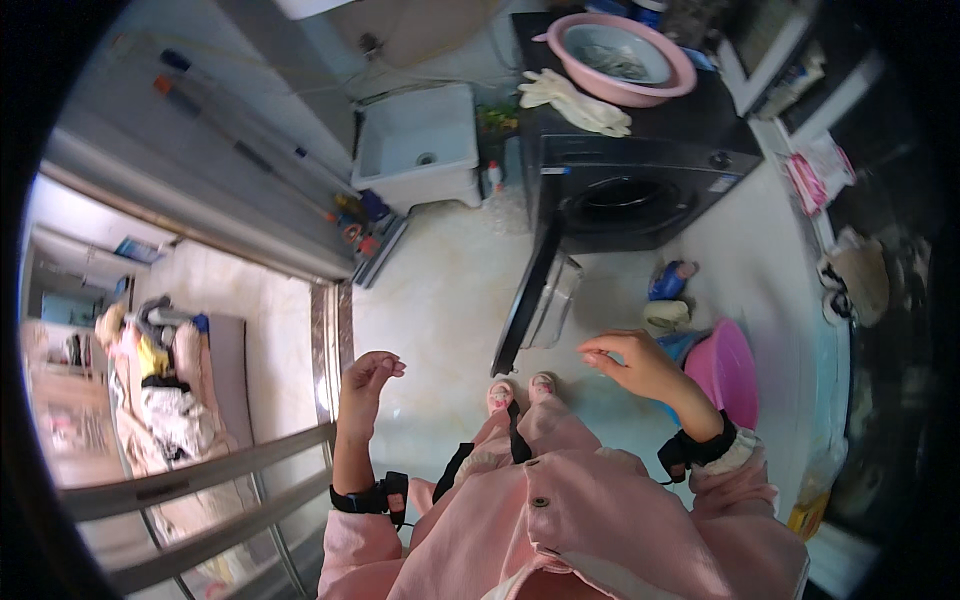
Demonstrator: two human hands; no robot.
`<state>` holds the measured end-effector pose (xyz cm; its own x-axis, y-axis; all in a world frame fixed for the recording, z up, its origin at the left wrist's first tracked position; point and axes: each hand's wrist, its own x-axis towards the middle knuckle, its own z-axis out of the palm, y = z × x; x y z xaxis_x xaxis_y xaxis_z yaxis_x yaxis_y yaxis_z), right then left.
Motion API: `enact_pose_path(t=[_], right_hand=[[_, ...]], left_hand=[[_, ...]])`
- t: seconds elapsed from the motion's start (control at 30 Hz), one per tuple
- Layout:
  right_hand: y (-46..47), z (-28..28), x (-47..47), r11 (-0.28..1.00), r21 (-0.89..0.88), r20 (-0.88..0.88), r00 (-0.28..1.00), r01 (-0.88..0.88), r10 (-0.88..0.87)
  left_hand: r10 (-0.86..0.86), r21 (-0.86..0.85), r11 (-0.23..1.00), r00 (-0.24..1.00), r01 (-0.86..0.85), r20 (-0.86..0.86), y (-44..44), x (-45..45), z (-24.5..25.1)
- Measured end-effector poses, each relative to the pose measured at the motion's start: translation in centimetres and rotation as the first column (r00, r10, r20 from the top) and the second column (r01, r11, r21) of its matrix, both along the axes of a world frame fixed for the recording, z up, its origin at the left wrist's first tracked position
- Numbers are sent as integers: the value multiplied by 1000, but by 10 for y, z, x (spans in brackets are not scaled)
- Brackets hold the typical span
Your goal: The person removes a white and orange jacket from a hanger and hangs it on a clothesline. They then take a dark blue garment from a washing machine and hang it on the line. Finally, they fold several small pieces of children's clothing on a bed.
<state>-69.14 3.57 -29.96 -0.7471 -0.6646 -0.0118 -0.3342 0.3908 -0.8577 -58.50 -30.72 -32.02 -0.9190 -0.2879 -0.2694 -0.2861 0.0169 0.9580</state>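
Note:
My left hand (pixel 373 381) hovers over the pale tiled floor (pixel 435 315), fingers loosely curled and nothing in them. On the other side, my right hand (pixel 628 364) hangs in the air with thumb and fingers apart, also without anything. Between the hands and just beyond my feet is the open door (pixel 529 304) of a black front-loading washing machine (pixel 645 202). The drum opening faces me, dark inside. A pink basin (pixel 679 82) with a smaller pale basin (pixel 592 39) in it stands on top of the machine, beside pale rubber gloves (pixel 574 103).
A bright pink tub (pixel 727 375) sits near my right forearm, with a blue bottle (pixel 670 280) beyond it. Ahead is a low white sink (pixel 416 142). Long-handled cleaning tools (pixel 255 154) lean at the left wall. Past a doorway, clothes (pixel 172 412) lie heaped.

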Motion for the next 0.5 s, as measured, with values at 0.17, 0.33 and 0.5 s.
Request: enact_pose_path(t=[0.17,0.33,0.5], right_hand=[[-16,-11,-14,989,19,83,986,-145,143],[-48,-15,-20,946,51,98,944,-321,315],[-85,-9,-14,891,62,109,890,-450,443]], left_hand=[[88,-78,994,990,-80,112,12,31,7],[202,-134,974,967,-182,153,13,65,13],[339,-83,940,933,-331,118,0,103,11]])
